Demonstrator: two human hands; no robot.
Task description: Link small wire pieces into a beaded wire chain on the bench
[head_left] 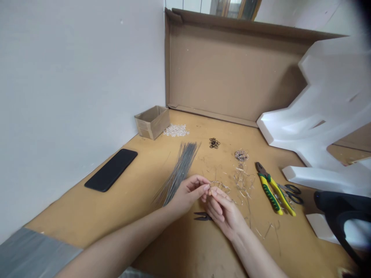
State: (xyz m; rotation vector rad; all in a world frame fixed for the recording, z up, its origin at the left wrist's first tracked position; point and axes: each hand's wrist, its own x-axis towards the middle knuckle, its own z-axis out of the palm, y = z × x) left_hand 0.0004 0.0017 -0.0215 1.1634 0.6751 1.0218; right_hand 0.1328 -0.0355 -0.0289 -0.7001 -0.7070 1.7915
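My left hand (189, 193) and my right hand (224, 208) meet fingertip to fingertip above the table. Both are closed in a pinch; whatever lies between the fingertips is too small to make out. Just behind the fingers shows a thin curved wire (222, 185), and I cannot tell whether it is held. A bundle of straight grey wires (185, 162) lies beside my left hand. Under my right hand, the dark jaws of pliers (202, 216) stick out, the rest being hidden. Bent wire pieces (243, 181) are scattered to the right.
At the back stand a small cardboard box (152, 123), a pile of small clear pieces (176, 130) and black rings (214, 143). A black phone (111, 170) lies left. On the right are yellow-green pliers (274, 189), scissors (292, 193) and white foam (324, 104). A cardboard panel (232, 69) stands behind.
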